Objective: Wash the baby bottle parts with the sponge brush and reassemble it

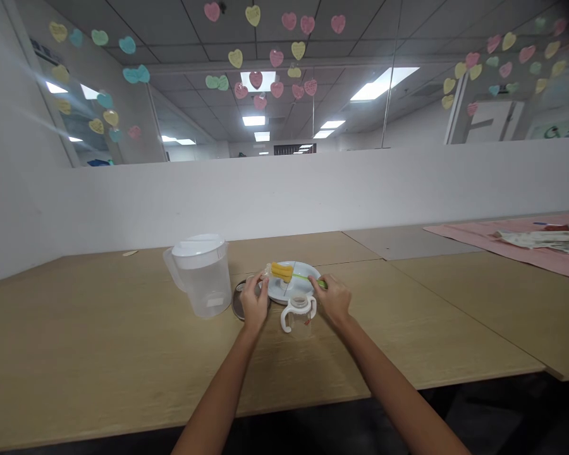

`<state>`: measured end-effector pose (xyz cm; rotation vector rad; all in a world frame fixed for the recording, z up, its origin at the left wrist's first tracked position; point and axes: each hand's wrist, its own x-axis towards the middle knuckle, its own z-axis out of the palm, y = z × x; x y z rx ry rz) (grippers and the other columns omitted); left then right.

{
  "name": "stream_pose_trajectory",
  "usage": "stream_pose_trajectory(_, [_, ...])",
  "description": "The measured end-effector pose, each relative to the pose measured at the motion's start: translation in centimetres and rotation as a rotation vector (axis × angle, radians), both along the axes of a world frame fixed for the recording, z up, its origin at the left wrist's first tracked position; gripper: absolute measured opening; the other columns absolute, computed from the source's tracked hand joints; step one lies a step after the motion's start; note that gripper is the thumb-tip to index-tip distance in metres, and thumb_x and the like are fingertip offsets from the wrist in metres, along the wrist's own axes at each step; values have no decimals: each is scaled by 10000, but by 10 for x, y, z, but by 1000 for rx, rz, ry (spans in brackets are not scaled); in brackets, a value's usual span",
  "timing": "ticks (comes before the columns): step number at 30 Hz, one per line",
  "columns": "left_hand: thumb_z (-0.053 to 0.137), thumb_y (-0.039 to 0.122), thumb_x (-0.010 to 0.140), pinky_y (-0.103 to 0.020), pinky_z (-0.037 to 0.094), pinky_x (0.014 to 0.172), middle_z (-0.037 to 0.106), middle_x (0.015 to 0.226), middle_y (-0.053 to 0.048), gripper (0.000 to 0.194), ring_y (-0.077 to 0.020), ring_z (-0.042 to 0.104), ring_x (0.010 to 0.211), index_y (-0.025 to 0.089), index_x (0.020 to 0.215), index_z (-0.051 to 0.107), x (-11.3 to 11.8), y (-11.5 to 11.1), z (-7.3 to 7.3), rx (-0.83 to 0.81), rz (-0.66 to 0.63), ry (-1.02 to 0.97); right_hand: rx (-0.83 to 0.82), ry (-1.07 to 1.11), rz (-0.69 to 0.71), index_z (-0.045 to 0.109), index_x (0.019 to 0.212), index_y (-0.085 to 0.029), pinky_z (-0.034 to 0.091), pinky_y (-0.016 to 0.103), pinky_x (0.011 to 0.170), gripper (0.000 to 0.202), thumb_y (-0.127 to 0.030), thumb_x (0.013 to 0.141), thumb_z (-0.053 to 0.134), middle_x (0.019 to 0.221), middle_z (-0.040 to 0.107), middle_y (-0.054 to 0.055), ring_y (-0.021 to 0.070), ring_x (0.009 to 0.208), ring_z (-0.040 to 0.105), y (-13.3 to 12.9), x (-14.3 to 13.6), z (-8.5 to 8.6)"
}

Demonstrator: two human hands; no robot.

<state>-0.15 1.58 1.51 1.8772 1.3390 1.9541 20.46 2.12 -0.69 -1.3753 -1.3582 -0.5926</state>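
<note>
My right hand (332, 297) is closed on the green handle of a brush (281, 272), whose yellow head points left above a white divided plate (309, 272). My left hand (255, 302) pinches a small clear piece (267, 270) at the tip of the yellow head; its exact shape is too small to tell. Just in front of the plate, between my hands, stands a clear bottle (299, 316) with two white handles and an open top. A dark round lid or dish (238, 302) lies partly hidden behind my left hand.
A translucent pitcher (201, 278) with a lid stands left of my left hand. A pink cloth (478, 237) with fabric on it lies at the far right. The wooden table (123, 341) meets a white wall, with the front edge near my forearms.
</note>
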Motion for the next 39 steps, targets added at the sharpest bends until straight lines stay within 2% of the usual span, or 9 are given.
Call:
stream_pose_trajectory(4, [519,300,804,-345,453,865,637,1023,-89,324,-208,592,951,183,1100,578,4,-5,0,42,-37,103,-9,-2,4,618,629,-159,255,232,547,476,-547,844,447,576,601,31,113,555,497,1,0,0])
stream_pose_trajectory(10, [585,268,736,-327,477,788,610,908,-69,306,-187,589,826,169,1025,566,4,-1,-1,46,60,107,18,-24,43,614,617,-162,266,232,550,467,-541,840,455,589,609,37,113,563,507,-2,-1,1])
stream_pose_trajectory(15, [612,325,749,-298,488,743,596,890,-50,299,-167,584,807,177,1002,555,7,-2,0,89,-16,142,33,-56,48,612,627,-162,271,231,556,446,-523,844,464,600,621,29,109,568,514,-3,-1,2])
stream_pose_trajectory(19, [587,306,792,-299,464,800,599,908,-43,186,-166,569,866,196,943,574,9,-9,2,139,-84,337,32,-71,47,612,626,-160,272,230,558,445,-518,845,464,597,621,32,111,563,512,-2,-2,2])
stream_pose_trajectory(22, [558,294,820,-288,458,794,593,952,-50,161,-160,569,863,207,953,586,8,-12,2,110,-92,419,35,-45,54,613,622,-163,276,227,560,441,-521,838,474,608,628,32,113,570,516,-2,-2,1])
stream_pose_trajectory(26, [528,262,837,-274,458,770,597,966,-52,147,-146,576,817,204,949,601,8,-11,3,85,-49,397,28,4,70,619,614,-163,272,226,552,469,-549,831,464,595,618,30,112,571,517,-2,-3,2])
stream_pose_trajectory(32, [521,193,817,-246,455,722,612,854,-26,139,-122,562,722,198,910,624,8,-10,4,130,-14,340,-3,36,93,627,624,-160,271,222,549,465,-557,818,481,590,609,28,109,576,515,-2,-4,1])
stream_pose_trajectory(39, [517,123,765,-246,461,680,604,762,-8,171,-121,566,660,200,849,644,6,-5,2,94,44,299,-29,45,102,645,630,-162,271,227,542,485,-575,815,470,590,616,38,123,587,537,0,-4,-1])
